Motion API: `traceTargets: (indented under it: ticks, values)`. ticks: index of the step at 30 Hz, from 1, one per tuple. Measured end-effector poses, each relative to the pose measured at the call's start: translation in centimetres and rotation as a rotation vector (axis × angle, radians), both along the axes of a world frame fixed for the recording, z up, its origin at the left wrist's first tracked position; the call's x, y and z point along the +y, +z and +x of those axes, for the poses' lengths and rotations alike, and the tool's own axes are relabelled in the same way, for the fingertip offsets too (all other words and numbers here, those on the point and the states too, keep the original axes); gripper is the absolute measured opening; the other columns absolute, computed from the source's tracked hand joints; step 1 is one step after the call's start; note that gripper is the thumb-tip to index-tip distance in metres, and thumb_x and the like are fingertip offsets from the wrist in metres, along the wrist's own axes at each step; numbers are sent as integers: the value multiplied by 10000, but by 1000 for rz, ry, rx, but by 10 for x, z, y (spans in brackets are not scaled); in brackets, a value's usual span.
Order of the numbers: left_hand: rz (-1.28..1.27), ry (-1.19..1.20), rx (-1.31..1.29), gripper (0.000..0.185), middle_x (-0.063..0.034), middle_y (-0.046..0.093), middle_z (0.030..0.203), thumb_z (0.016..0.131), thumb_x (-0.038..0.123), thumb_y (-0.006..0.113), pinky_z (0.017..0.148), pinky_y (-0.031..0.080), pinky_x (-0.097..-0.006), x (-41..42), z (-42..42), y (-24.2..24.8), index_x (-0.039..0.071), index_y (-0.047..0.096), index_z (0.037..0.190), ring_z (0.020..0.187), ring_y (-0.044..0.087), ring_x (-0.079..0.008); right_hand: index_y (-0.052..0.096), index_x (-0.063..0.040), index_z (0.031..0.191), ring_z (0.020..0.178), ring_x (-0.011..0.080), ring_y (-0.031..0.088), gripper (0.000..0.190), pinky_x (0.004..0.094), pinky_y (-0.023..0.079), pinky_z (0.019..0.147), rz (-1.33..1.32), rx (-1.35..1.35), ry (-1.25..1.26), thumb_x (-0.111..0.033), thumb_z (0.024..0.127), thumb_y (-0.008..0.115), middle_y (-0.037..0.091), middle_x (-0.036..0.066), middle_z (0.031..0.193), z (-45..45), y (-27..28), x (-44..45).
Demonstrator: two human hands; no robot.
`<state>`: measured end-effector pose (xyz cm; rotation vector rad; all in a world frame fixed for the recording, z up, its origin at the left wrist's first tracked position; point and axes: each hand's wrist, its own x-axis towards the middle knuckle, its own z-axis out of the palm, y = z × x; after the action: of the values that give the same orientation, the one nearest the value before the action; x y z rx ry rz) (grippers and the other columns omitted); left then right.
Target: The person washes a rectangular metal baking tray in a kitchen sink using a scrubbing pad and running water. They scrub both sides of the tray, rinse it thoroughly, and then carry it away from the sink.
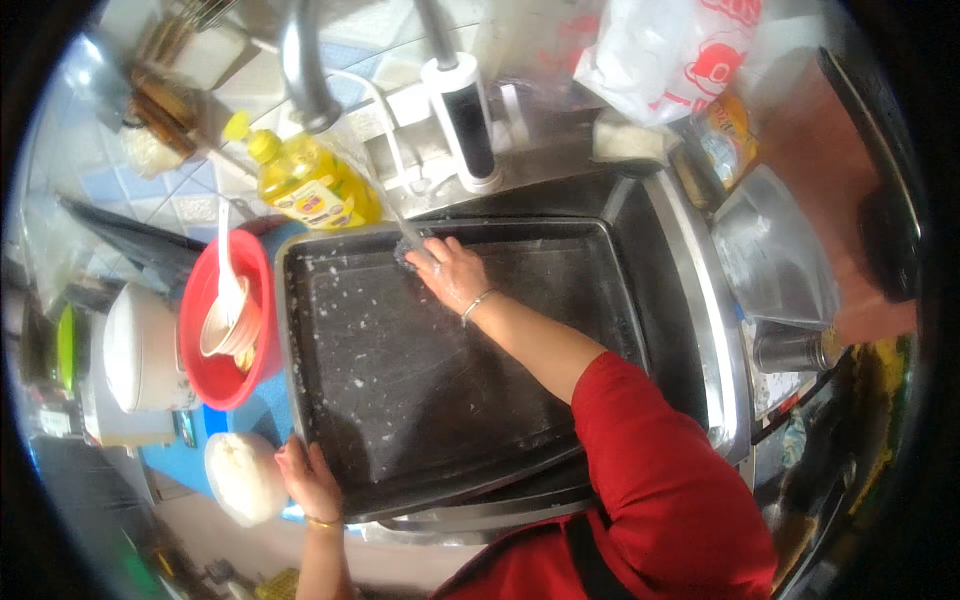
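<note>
A large dark baking tray (435, 360) lies tilted across the sink (667, 300), with white specks scattered over its left side. My left hand (311, 480) grips the tray's near left corner, its thumb side partly out of sight. Near the tray's far edge, my right hand (450, 274) presses a dark scouring pad (411, 251) under a stream of water. The chrome faucet (309, 75) hangs above, and the water runs down beside the fingers. Most of the scouring pad is covered by the fingers.
A yellow dish soap bottle (322, 187) stands behind the tray's left corner. Left are a red basin (193, 315) with bowls and a white spoon, a white container (244, 480) and a rice cooker (139, 352). Right of the sink stand a clear plastic bag (772, 255) and a metal cup (791, 347).
</note>
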<state>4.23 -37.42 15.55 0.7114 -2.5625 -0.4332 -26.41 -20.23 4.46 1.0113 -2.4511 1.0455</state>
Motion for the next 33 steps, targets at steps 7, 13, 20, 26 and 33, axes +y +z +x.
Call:
traceTargets:
  ticks: [7,13,20,26,33]
  values:
    - [94,49,-64,274,-187,528,928,847,37,549,808,403,-374,-5,4,-2,-67,500,1095,849,496,-300,576,-182,1046,889,321,550,242,455,479,739,302,-424,-503,-156,808,536,558,78,996,-50,-111,144]
    - [102,78,-119,281,-222,556,983,866,66,529,800,425,-362,2,0,5,-71,494,1109,879,536,-311,554,-104,1094,962,358,539,273,474,462,789,362,-502,-712,-199,888,402,544,163,1083,-36,-84,150]
    - [-157,2,-71,247,-201,603,878,874,101,504,685,451,-379,-6,4,-3,-29,523,1085,757,576,-314,560,-144,1013,854,299,551,228,414,477,728,143,-324,-409,-95,791,546,556,89,920,-24,-50,104]
    - [-60,10,-73,266,-194,602,883,883,109,502,730,450,-371,-8,8,-8,-37,514,1105,773,569,-300,552,-144,1048,817,278,545,286,396,494,662,-99,-77,-249,-118,764,578,533,89,878,-21,-13,52]
    - [-43,52,-78,291,-194,602,969,891,122,508,772,443,-370,-7,9,-7,-46,503,1128,866,568,-283,532,-125,1082,883,327,584,243,452,495,696,344,-491,-583,-193,875,423,563,151,970,-65,-38,110]
